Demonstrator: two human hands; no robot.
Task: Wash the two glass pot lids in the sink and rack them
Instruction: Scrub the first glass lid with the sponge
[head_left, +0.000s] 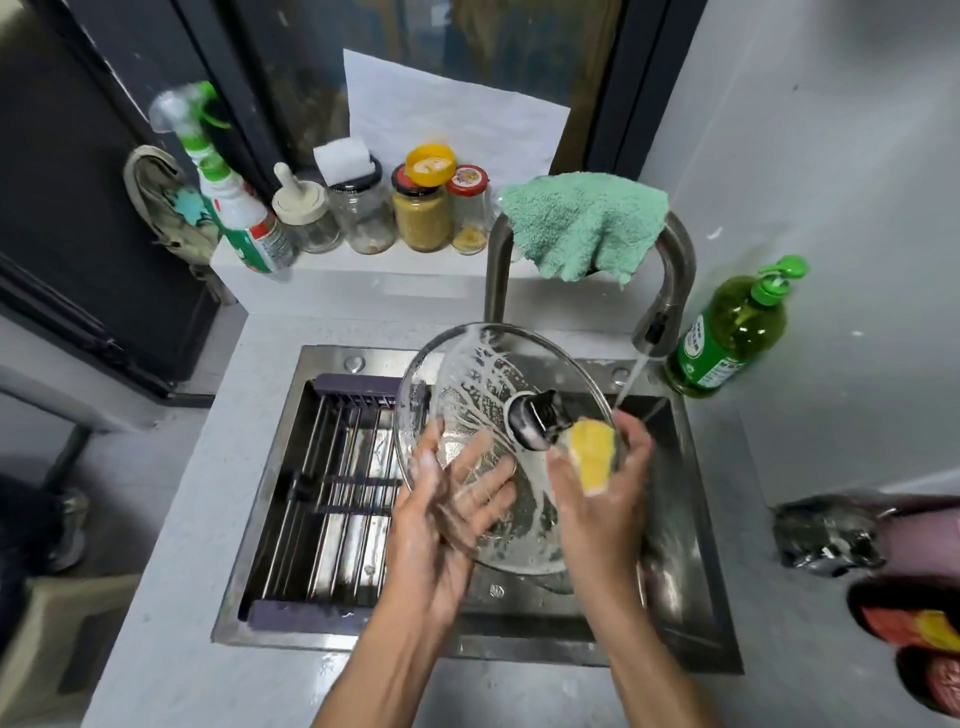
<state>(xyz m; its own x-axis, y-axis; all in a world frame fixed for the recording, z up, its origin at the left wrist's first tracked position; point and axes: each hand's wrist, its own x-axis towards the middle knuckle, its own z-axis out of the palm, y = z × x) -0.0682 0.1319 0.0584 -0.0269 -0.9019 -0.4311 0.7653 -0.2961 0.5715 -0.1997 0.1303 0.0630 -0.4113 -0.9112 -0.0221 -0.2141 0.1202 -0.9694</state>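
Note:
A soapy glass pot lid (478, 379) with a black knob (532, 418) is held tilted over the steel sink (691, 561). My left hand (447, 499) supports it from underneath at the lower left rim, fingers spread against the glass. My right hand (597, 483) grips a yellow sponge (592, 454) pressed against the lid beside the knob. A second glass lid (558, 582) seems to lie low in the basin under the held one, mostly hidden. A roll-up drying rack (332, 488) covers the sink's left half and holds nothing.
Water runs from the faucet (670, 291), which carries a green cloth (587, 223). A green dish soap bottle (732, 332) stands right of the sink. Jars (421, 208) and a spray bottle (234, 208) line the back ledge. Dark bags (826, 535) lie at right.

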